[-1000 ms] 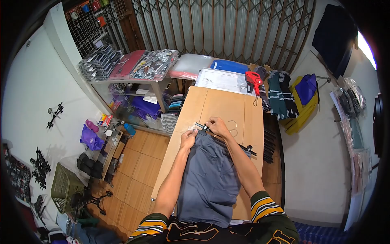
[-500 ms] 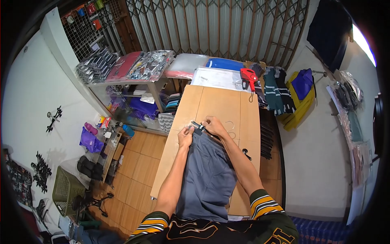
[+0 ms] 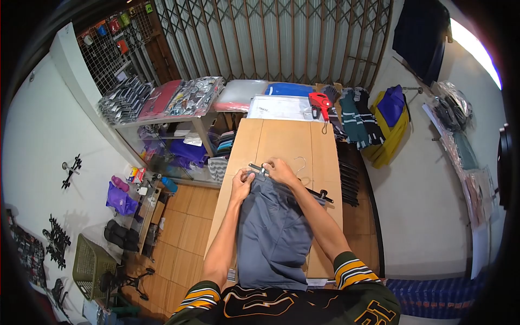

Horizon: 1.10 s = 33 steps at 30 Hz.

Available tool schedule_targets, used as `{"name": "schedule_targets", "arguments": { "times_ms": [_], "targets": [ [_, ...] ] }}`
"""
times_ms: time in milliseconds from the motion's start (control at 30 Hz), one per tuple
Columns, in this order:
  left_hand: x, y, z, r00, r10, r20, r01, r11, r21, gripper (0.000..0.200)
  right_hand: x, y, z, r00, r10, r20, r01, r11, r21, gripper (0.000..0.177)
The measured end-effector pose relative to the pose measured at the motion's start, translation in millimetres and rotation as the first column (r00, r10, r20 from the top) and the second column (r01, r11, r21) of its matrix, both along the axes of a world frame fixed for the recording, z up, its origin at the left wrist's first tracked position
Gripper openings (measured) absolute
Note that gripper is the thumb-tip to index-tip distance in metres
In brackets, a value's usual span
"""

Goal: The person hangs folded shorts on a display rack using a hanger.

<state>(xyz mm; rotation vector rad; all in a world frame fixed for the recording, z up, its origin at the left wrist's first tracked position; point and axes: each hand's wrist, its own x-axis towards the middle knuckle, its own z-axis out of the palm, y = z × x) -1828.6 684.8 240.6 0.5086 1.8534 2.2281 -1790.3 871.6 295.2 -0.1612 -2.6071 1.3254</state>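
A pair of grey pants (image 3: 272, 233) lies on the tabletop, its waistband at the far end and its body toward me. My left hand (image 3: 242, 184) is closed on the left corner of the waistband. My right hand (image 3: 279, 170) pinches the left clip (image 3: 264, 170) of a black clip hanger (image 3: 316, 193), right beside that corner. Whether the clip bites the cloth is too small to tell. The hanger's metal hook (image 3: 300, 162) lies on the table beyond the waistband. Its other clip (image 3: 324, 193) is to the right of my right forearm, close to the waistband's right end.
A red tagging gun or similar handheld tool (image 3: 320, 103) rests on white packaging (image 3: 279, 107) at the wooden table's (image 3: 287, 135) far end. Packed clothes (image 3: 189, 97) cover a glass counter at the back left. Dark hangers (image 3: 349, 181) line the table's right side.
The view has shifted slightly. The hanger's bar and right clip now show more, nearer the waistband's right end. Both hands stay together at the left corner.
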Motion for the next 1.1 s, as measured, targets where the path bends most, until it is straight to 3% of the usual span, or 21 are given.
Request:
{"name": "schedule_targets", "arguments": {
  "times_ms": [167,267,467,533,567,633,700,767,833,867,900,933,967,1033,1100],
  "targets": [
    [13.2,-11.7,21.2,0.997,-0.015,-0.072,0.015,1.0,-0.002,0.028,14.1,-8.2,12.8,0.998,0.039,-0.042,-0.041,0.997,-0.063,0.023],
    [13.8,-13.3,19.9,0.996,0.008,-0.083,-0.005,0.999,0.039,0.03,18.1,-15.9,24.5,0.998,0.05,0.026,-0.049,0.997,-0.057,0.027],
    [30.7,-11.6,6.2,0.999,0.052,-0.009,-0.049,0.985,0.166,0.03,36.4,-24.4,20.5,0.999,0.047,-0.016,-0.046,0.996,0.073,0.028],
    [27.1,-14.5,8.2,0.999,0.037,-0.006,-0.035,0.978,0.206,0.029,56.3,-29.2,35.5,0.994,-0.03,-0.105,0.037,0.997,0.068,0.028],
    [24.8,-20.4,7.4,1.0,-0.011,0.009,0.01,0.992,0.127,0.031,68.0,-30.4,42.2,0.994,-0.026,-0.104,0.033,0.997,0.067,0.028],
    [24.9,-26.4,8.3,0.998,-0.052,0.029,0.05,0.997,0.05,0.032,91.6,-23.9,50.0,0.912,-0.226,-0.342,0.245,0.969,0.013,0.035],
    [31.1,-28.8,18.0,0.996,-0.092,0.011,0.092,0.996,-0.004,0.039,114.9,0.8,36.3,0.769,-0.368,-0.522,0.496,0.859,0.125,0.041],
    [37.8,-31.2,27.8,0.993,-0.12,0.003,0.12,0.992,-0.033,0.043,146.3,16.8,23.5,0.595,-0.586,-0.551,0.769,0.614,0.177,0.052],
    [44.4,-32.2,34.7,0.993,-0.122,-0.003,0.121,0.991,-0.053,0.044,171.5,36.1,-4.1,0.437,-0.742,-0.509,0.899,0.345,0.269,0.062],
    [38.6,-33.0,23.7,0.99,-0.138,-0.028,0.135,0.988,-0.078,0.045,182.1,46.6,-17.9,0.428,-0.747,-0.509,0.903,0.334,0.269,0.062],
    [40.0,-33.9,25.2,0.989,-0.148,-0.03,0.146,0.986,-0.078,0.045,191.1,54.8,-27.5,0.485,-0.843,-0.234,0.874,0.477,0.092,0.063],
    [41.4,-34.1,26.9,0.988,-0.15,-0.034,0.148,0.988,-0.049,0.045,196.3,61.1,-37.7,0.555,-0.831,0.052,0.829,0.546,-0.125,0.065],
    [43.8,-34.6,27.7,0.987,-0.154,-0.036,0.153,0.988,-0.022,0.045,199.6,61.5,-37.8,0.543,-0.838,0.053,0.836,0.534,-0.126,0.065],
    [49.8,-36.5,29.4,0.987,-0.155,-0.05,0.153,0.987,-0.044,0.044,205.4,63.4,-37.4,0.775,-0.613,0.156,0.589,0.61,-0.53,0.068],
    [55.9,-41.0,38.6,0.991,-0.126,-0.046,0.129,0.99,0.06,0.046,210.3,57.8,-32.5,0.738,-0.671,0.069,0.576,0.574,-0.582,0.067]
  ]
}}
